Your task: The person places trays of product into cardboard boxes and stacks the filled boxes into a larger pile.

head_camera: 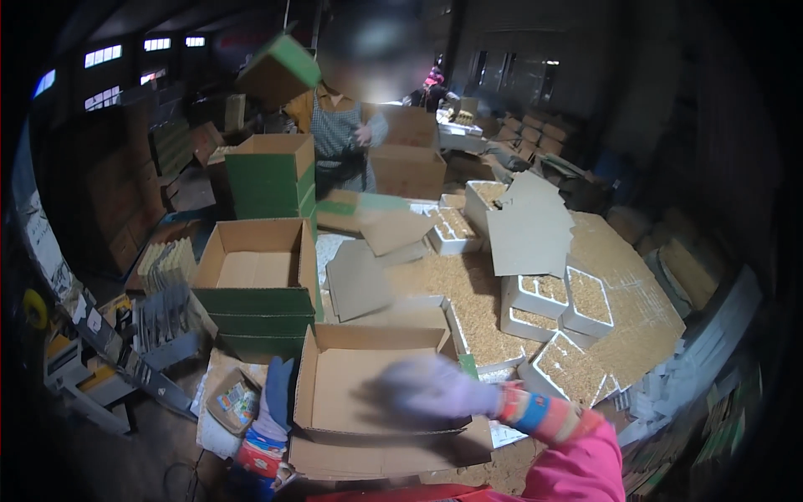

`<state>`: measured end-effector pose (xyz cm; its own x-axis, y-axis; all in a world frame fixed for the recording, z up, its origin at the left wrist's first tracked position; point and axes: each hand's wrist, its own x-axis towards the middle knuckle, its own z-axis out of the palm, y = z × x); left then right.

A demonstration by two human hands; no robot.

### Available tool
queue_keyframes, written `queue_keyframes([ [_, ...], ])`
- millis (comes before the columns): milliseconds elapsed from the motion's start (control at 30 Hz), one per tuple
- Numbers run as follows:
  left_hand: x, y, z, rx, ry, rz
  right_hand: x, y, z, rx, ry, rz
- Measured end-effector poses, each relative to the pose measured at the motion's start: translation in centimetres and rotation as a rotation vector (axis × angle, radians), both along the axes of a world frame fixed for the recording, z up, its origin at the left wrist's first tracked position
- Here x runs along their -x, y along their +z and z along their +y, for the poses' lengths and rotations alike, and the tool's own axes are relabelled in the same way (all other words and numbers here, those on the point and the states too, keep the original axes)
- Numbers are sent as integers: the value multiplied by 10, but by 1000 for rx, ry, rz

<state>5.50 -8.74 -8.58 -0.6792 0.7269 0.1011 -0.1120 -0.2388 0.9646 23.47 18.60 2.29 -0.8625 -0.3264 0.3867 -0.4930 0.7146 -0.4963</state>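
An open-topped cardboard box (pixel 361 376) stands in front of me, its bottom showing. My right hand (pixel 433 386), in a lavender glove, is over the right part of its inside, blurred by motion; its fingers are too smeared to read. At the outside of the box's left wall is my left hand (pixel 274 395), gloved in lavender and blue, its fingers pointing up along the wall. Whether it grips the wall cannot be seen. A cardboard flap (pixel 389 455) spreads below the box on my side.
Green-sided cardboard boxes (pixel 257 301) are stacked at left, beside a small carton of printed labels (pixel 237 401). White trays (pixel 588 301) of granular filling and grey card sheets (pixel 530 232) lie at right. Across the table stands a person in a checked apron (pixel 339 138) by a tilted green box (pixel 282 69).
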Motion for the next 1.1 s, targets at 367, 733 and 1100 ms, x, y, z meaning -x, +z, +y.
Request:
queue_keyframes([
  [367,10,-65,15,739,-73,304,-35,-130,8,567,-774,-667],
  [733,53,82,66,-195,5,45,-9,-103,84,1556,-641,93],
  [1100,311,-107,-123,-99,976,385,288,-55,0,1123,-174,90],
])
